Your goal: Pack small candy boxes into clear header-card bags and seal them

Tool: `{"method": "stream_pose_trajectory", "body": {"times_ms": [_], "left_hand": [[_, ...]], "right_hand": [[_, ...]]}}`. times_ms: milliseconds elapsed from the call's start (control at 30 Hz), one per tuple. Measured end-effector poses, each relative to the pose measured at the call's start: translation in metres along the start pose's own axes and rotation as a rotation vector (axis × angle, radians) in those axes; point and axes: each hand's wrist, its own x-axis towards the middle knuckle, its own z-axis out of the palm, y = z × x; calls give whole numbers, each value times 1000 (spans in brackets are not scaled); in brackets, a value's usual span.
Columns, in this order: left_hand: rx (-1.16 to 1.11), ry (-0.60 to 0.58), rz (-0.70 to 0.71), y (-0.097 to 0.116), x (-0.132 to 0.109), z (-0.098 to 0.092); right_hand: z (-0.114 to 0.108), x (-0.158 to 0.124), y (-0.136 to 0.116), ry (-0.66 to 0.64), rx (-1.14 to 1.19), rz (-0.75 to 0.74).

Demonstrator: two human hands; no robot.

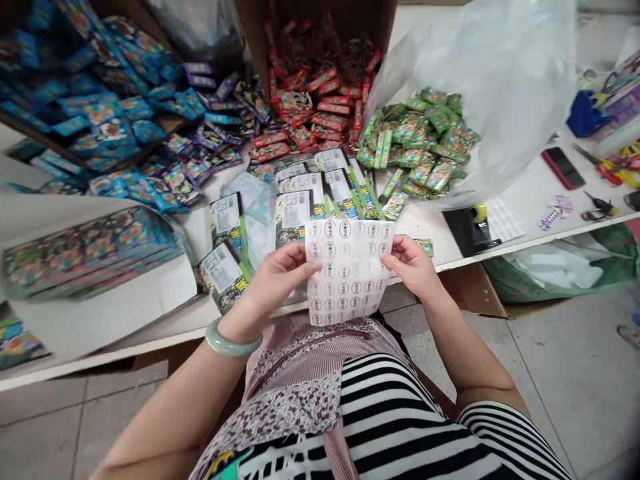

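A white sheet of round stickers (350, 280) with printed circles is held up in front of my body, over the table's front edge. My left hand (280, 277) pinches its left side between thumb and fingers. On the right side, my right hand (413, 263) grips the sheet near its edge. Some circle places look blank or faint. Just behind the sheet lie several flat printed packets (295, 208) with white label areas and green edges. Two more such packets (225, 270) rest left of my left hand, by a clear plastic bag (250, 200).
Blue packets (110, 120), purple packets (200, 150), red packets (320, 107) and green packets (420, 143) are heaped along the back. A filled white box (120, 313) stands left. Rightward lie a phone (563, 167), scissors (607, 170) and a black piece (467, 233).
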Motion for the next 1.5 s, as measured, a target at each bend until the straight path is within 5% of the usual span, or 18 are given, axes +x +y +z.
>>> {"method": "stream_pose_trajectory", "body": {"times_ms": [100,267,333,433,500,633,700,833,900,1000,1133,1233,1333,1500], "left_hand": [[98,5,26,-1,22,9],[499,175,131,-1,54,11],[543,162,119,2,61,12],[300,12,-3,9,67,18],[128,-50,-88,15,71,27],[-2,-134,-127,19,88,61],[-42,-190,-120,15,100,83],[1,-260,-176,1,121,126],[101,-251,-219,-3,127,138],[327,-204,-204,-5,127,138],[712,-244,102,-3,117,122],[973,-481,322,-1,105,122],[1189,-720,436,-3,92,133],[1366,-789,512,-10,78,150]], "right_hand": [[-44,2,4,-9,-199,-80],[-116,9,20,-162,-922,-113],[-126,10,29,-242,-1043,-111],[-125,9,44,-219,-1055,-172],[-125,6,49,-83,-979,-215],[-135,-9,36,534,-616,-376],[-140,-19,19,670,-509,-506],[-139,-26,-4,277,-730,-514],[-135,-20,2,96,-842,-411],[-132,-6,28,-9,-940,-254],[-128,5,52,-130,-1003,-178],[-126,6,50,-212,-1024,-204],[-131,7,39,-211,-1006,-231],[-139,24,27,153,-1166,-27]]}}
